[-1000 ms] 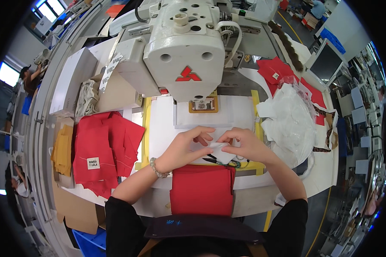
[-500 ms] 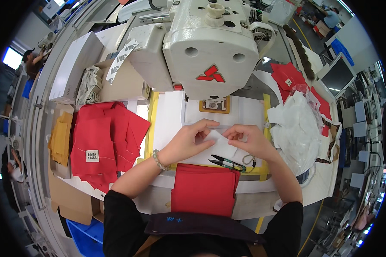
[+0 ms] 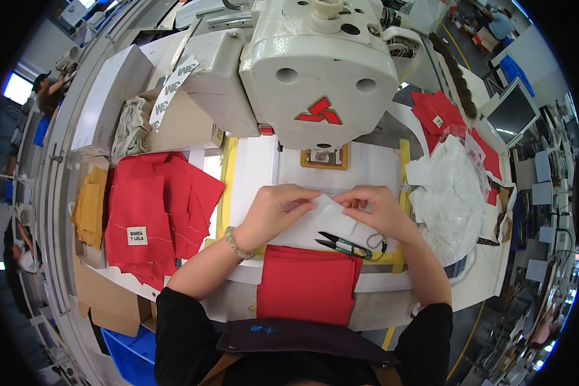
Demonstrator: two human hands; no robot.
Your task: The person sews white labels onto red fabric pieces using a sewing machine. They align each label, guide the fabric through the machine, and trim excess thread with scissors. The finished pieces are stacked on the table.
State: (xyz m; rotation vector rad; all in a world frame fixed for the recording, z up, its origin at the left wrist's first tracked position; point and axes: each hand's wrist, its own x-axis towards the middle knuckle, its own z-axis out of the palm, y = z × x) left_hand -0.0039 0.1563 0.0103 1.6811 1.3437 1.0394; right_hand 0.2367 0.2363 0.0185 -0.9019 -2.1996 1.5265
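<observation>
My left hand [image 3: 283, 209] is closed on the left corner of a small white piece [image 3: 331, 215], thumb and fingers pinched together. Opposite it, my right hand [image 3: 373, 209] pinches that piece's right side. Both are over the white work plate [image 3: 248, 174], below the sewing machine head [image 3: 315, 77] and its yellow-edged presser area [image 3: 325, 156]. Black-bladed thread snips [image 3: 344, 246] with a cord lie just below my hands, above a stack of red fabric pieces [image 3: 302, 289].
Red fabric [image 3: 186, 206], yellow pieces [image 3: 90, 206] and boxes [image 3: 106, 96] are at left; white crumpled material in plastic [image 3: 444, 199], more red fabric [image 3: 437, 106] and a monitor [image 3: 511, 109] at right. Co-workers [image 3: 48, 93] sit beyond the table.
My left fingers, spread higher a half second ago, have come down to pinch the white piece. My hands have shifted slightly right since a second ago, uncovering the snips, and the view has shifted.
</observation>
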